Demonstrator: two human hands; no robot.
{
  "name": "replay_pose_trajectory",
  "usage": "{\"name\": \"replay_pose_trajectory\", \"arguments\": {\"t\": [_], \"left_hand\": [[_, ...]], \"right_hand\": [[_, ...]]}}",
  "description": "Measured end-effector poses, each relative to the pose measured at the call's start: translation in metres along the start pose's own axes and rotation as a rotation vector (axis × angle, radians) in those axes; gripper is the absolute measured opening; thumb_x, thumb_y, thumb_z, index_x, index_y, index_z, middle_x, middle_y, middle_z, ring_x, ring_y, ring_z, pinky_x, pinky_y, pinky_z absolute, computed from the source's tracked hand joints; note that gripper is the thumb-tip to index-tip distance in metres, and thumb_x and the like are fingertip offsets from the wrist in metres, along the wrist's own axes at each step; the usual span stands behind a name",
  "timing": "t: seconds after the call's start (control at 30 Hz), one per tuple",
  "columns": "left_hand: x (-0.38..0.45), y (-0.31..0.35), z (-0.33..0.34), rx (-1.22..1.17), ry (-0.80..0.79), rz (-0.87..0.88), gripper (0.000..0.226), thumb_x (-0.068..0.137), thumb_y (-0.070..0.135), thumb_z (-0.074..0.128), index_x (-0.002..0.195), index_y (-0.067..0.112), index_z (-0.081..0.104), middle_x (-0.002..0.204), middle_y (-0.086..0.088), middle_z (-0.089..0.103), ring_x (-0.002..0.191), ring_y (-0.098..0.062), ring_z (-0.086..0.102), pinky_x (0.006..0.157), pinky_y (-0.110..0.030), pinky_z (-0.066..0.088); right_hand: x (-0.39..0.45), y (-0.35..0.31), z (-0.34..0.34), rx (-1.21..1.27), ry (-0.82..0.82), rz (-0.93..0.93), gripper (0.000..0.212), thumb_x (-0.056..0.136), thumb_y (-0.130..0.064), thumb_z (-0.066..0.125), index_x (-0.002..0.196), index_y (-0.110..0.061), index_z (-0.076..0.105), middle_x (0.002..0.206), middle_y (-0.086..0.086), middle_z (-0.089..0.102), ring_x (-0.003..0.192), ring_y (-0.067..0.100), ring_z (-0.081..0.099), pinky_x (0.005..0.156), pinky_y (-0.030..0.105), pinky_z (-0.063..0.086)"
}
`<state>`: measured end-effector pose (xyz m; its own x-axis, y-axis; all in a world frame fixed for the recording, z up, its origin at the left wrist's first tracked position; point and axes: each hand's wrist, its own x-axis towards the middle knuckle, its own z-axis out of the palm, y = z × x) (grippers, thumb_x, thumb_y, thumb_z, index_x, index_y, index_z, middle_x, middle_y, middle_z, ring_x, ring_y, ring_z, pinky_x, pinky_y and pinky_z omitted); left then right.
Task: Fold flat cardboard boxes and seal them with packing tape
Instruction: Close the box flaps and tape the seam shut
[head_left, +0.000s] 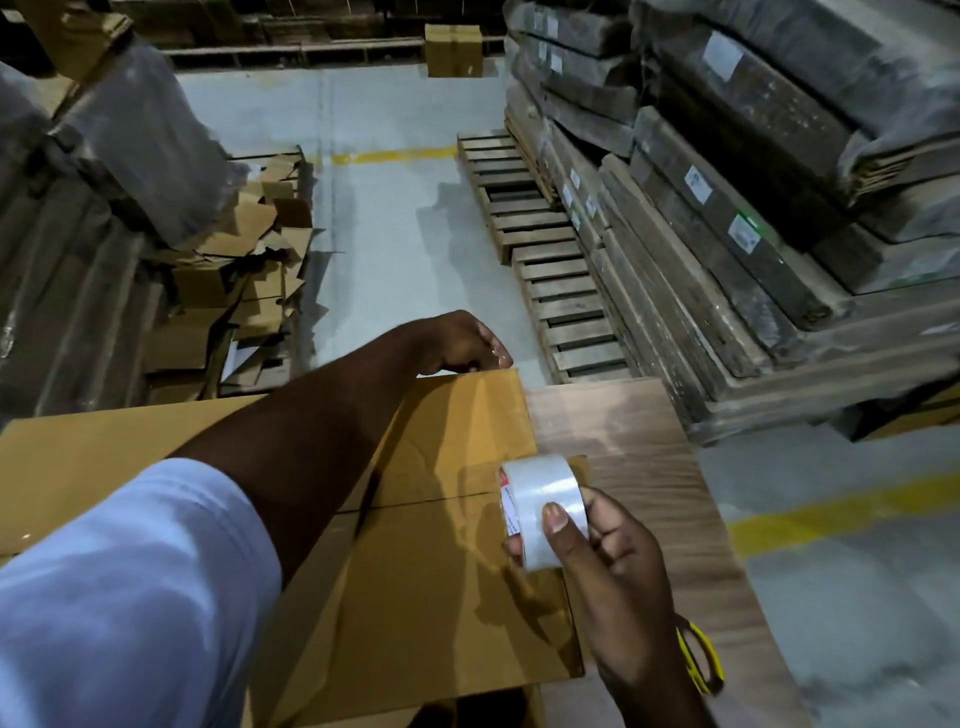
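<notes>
A brown cardboard box (441, 571) lies on a wood-grain table (623, 431), its two top flaps meeting at a seam across the middle. My left hand (462, 343) reaches over the box and its fingers curl down over the far edge. My right hand (608, 551) holds a roll of clear packing tape (540, 504) just above the box's right edge, thumb pressed on the roll's outer face. Clear tape seems to run from the roll along the box, but I cannot see it plainly.
A yellow-handled tool (701, 660) lies on the table by my right wrist. Wooden pallets (550, 270) and wrapped stacks of flat boards (753, 208) fill the right. Loose cardboard scraps (249, 270) pile up at left. A sealed box (453, 49) stands far back on the concrete floor.
</notes>
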<state>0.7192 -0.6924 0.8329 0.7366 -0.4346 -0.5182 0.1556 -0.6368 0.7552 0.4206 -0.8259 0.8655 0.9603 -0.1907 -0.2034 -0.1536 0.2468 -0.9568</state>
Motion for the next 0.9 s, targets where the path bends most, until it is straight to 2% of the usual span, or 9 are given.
{"name": "replay_pose_trajectory", "arguments": {"t": [0.07,0.17,0.37,0.53,0.63,0.67,0.77,0.87,0.9], "left_hand": [[0.001,0.002,0.005,0.159,-0.032,-0.051,0.021,0.092,0.014,0.073,0.112,0.014,0.081,0.114,-0.002,0.076,0.102,-0.021,0.07,0.091,-0.034,0.06],[0.001,0.002,0.011,0.305,-0.097,-0.169,0.031,0.097,0.026,0.067,0.125,0.014,0.073,0.125,-0.003,0.066,0.106,-0.022,0.064,0.09,-0.037,0.054],[-0.003,0.005,0.015,0.082,-0.158,-0.278,0.027,0.101,0.033,0.054,0.093,0.013,0.071,0.092,-0.003,0.067,0.074,-0.018,0.06,0.074,-0.029,0.049],[0.002,-0.004,0.005,0.566,-0.193,-0.13,0.034,0.103,0.029,0.06,0.134,0.019,0.068,0.14,0.002,0.06,0.121,-0.02,0.059,0.1,-0.036,0.049],[0.004,-0.005,0.003,0.568,-0.058,0.031,0.024,0.098,0.014,0.067,0.12,0.014,0.077,0.126,0.001,0.07,0.107,-0.013,0.063,0.084,-0.024,0.049],[0.002,-0.004,0.004,0.523,-0.002,0.077,0.019,0.099,0.021,0.068,0.112,0.013,0.08,0.12,-0.003,0.075,0.102,-0.013,0.066,0.082,-0.022,0.049],[-0.022,0.009,0.007,0.362,0.045,0.072,0.063,0.104,0.065,0.04,0.099,0.019,0.083,0.105,0.0,0.076,0.097,-0.011,0.068,0.087,-0.027,0.05],[-0.044,0.016,0.005,0.398,0.006,0.029,0.087,0.094,0.085,0.023,0.094,0.02,0.08,0.092,0.002,0.069,0.082,-0.009,0.062,0.088,-0.032,0.047],[-0.049,0.016,0.006,0.438,0.001,0.023,0.079,0.092,0.086,0.027,0.116,0.02,0.063,0.08,0.003,0.064,0.072,-0.01,0.058,0.08,-0.03,0.047]], "right_hand": [[0.001,0.0,0.001,0.018,0.001,0.006,0.03,0.09,-0.027,0.073,0.109,-0.004,0.074,0.086,0.022,0.077,0.073,0.027,0.075,0.069,0.035,0.059],[0.0,0.002,0.002,0.055,0.005,0.024,0.029,0.09,-0.021,0.073,0.107,0.002,0.073,0.088,0.026,0.076,0.07,0.027,0.075,0.063,0.03,0.059],[-0.002,0.01,0.004,0.004,0.011,-0.033,0.034,0.092,-0.035,0.073,0.107,-0.005,0.075,0.093,0.02,0.077,0.076,0.027,0.076,0.066,0.029,0.059],[0.0,0.015,0.005,-0.087,0.04,-0.104,0.043,0.087,-0.056,0.074,0.101,-0.016,0.077,0.088,0.017,0.077,0.077,0.029,0.075,0.069,0.035,0.06],[-0.001,0.014,0.005,-0.169,0.074,-0.147,0.057,0.084,-0.074,0.069,0.093,-0.019,0.075,0.082,0.012,0.076,0.073,0.024,0.072,0.065,0.034,0.056],[-0.002,0.015,0.004,-0.189,0.085,-0.161,0.06,0.084,-0.076,0.067,0.091,-0.016,0.074,0.081,0.012,0.076,0.071,0.026,0.071,0.063,0.035,0.056],[-0.002,0.018,0.001,-0.233,0.094,-0.188,0.071,0.087,-0.076,0.065,0.087,-0.005,0.069,0.078,0.017,0.072,0.075,0.041,0.068,0.066,0.052,0.056],[-0.002,0.024,0.001,-0.282,0.096,-0.211,0.077,0.09,-0.077,0.061,0.085,-0.001,0.068,0.077,0.02,0.069,0.075,0.045,0.066,0.067,0.059,0.054],[-0.001,0.025,0.001,-0.297,0.102,-0.218,0.078,0.091,-0.079,0.058,0.085,-0.001,0.068,0.077,0.019,0.07,0.075,0.044,0.066,0.067,0.059,0.054]]}}
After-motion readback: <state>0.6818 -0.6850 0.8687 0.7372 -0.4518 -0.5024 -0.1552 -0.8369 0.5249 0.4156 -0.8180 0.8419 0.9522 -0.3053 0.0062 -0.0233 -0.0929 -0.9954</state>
